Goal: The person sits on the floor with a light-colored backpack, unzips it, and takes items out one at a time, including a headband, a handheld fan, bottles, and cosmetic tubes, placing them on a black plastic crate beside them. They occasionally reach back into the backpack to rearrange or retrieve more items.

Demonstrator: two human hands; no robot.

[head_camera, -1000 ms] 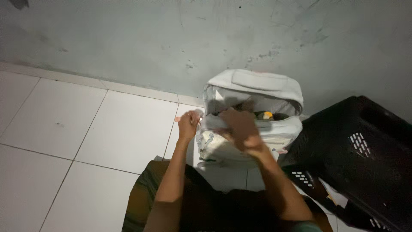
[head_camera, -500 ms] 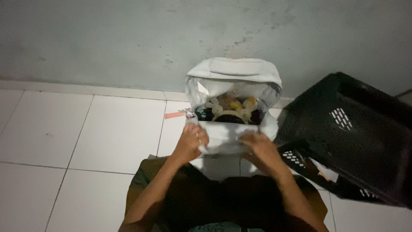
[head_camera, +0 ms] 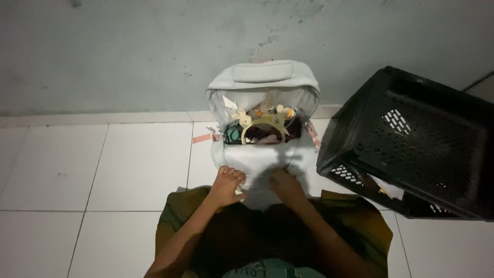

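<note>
Head view looks straight down at a person crouched on a white tiled floor (head_camera: 77,170), facing a grey wall (head_camera: 128,56). Going left to right: bare tiles fill the left, with a small reddish scrap (head_camera: 201,138) lying on a tile just left of the bag.

The left hand (head_camera: 226,186) rests on the near left edge of the bag (head_camera: 262,159), fingers curled and pressed together, pinching the white fabric there. The bag itself stands against the wall, in the middle of the scene, its padded lid flipped back and its mouth gaping. Inside sit pale yellow plastic pieces (head_camera: 263,122), one a curved band, and something teal (head_camera: 232,135) at the left; the rest is too dark to sort out.

The right hand (head_camera: 287,184) lies on the near front of the bag, just right of the left hand, in shadow; it seems to press or grip the fabric, but I cannot tell how its fingers sit.

My reading is that both hands are steadying or tugging the bag's front panel, with the contents untouched. Reaching in would call for one hand to let go and rise over the front edge while the other keeps the bag upright.

To the right, a black crate (head_camera: 417,139) is tipped on its side, near the bag's right flank; it crowds that side and limits elbow room for the right arm.
</note>
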